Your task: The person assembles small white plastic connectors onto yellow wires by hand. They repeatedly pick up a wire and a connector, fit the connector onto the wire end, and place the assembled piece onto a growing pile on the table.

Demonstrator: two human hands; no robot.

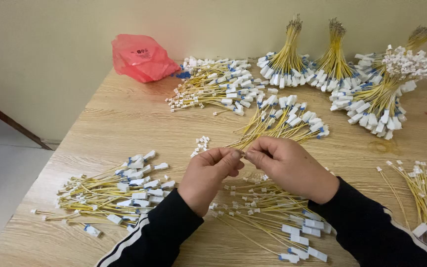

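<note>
We pinch one yellow wire (253, 141) between left hand (207, 177) and right hand (292, 168) fingertips above the table (139, 123)

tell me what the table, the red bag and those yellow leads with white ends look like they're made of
Table: light wood or wood-look laminate, matt, visible grain.
Red bag: thin plastic film, crinkled and slightly see-through.
Yellow leads between the left hand and right hand: probably plastic-insulated wire; white ends look like moulded plastic.

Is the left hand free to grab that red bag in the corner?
Probably not at once: the left hand pinches wire ends together with the right hand, and the red bag lies far across the table, though nothing blocks the way.
</note>
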